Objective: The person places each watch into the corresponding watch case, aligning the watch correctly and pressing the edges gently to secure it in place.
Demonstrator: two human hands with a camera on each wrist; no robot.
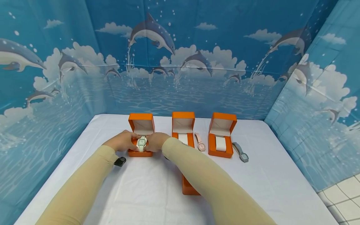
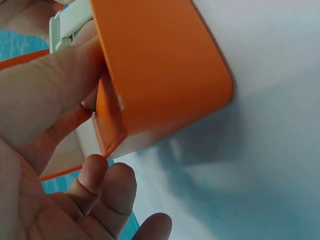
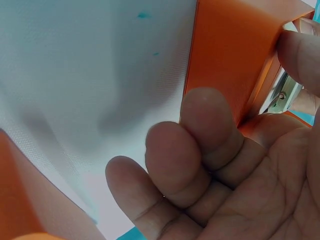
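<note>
The leftmost orange watch box (image 1: 140,154) stands with its lid raised at the table's back left. A pale green watch (image 1: 142,141) with a squarish face sits at its opening, face up. My left hand (image 1: 121,141) pinches the watch from the left side, and my right hand (image 1: 157,141) pinches it from the right. In the left wrist view, the thumb reaches over the edge of the orange box (image 2: 165,65) to the watch strap (image 2: 75,19), while other fingers stay outside. Three fingers (image 3: 172,157) of the right hand hang beside the box in the right wrist view.
Two more open orange boxes, one in the middle (image 1: 183,116) and one at right (image 1: 220,153), each hold a white cushion (image 1: 220,144). Beside them lie a pink watch (image 1: 201,146) and a grey watch (image 1: 243,157). Another orange box (image 1: 189,189) is partly hidden under the right sleeve.
</note>
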